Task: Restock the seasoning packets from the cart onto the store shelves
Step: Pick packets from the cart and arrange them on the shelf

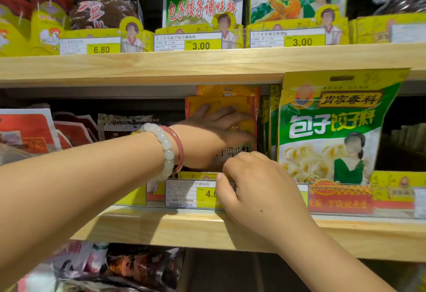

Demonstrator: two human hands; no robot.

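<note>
Packets point(227, 103) of yellow seasoning stood upright on the middle shelf point(184, 224), at 9 o'clock of the green packet point(332, 130). The left hand point(214, 128) lay flat-fingered against them, apparently steadying. The right hand point(251, 183) pinched their bottom edge, probably seating it.

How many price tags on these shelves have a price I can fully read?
3, all on the upper shelf edge: 6.80 at left, 3.00 in the middle, 3.00 at right. The lower tag is partly hidden by the right hand.

Pale wooden shelves point(207, 65) (yellow price tags point(200, 44) along edges), dim recesses behind.
</note>
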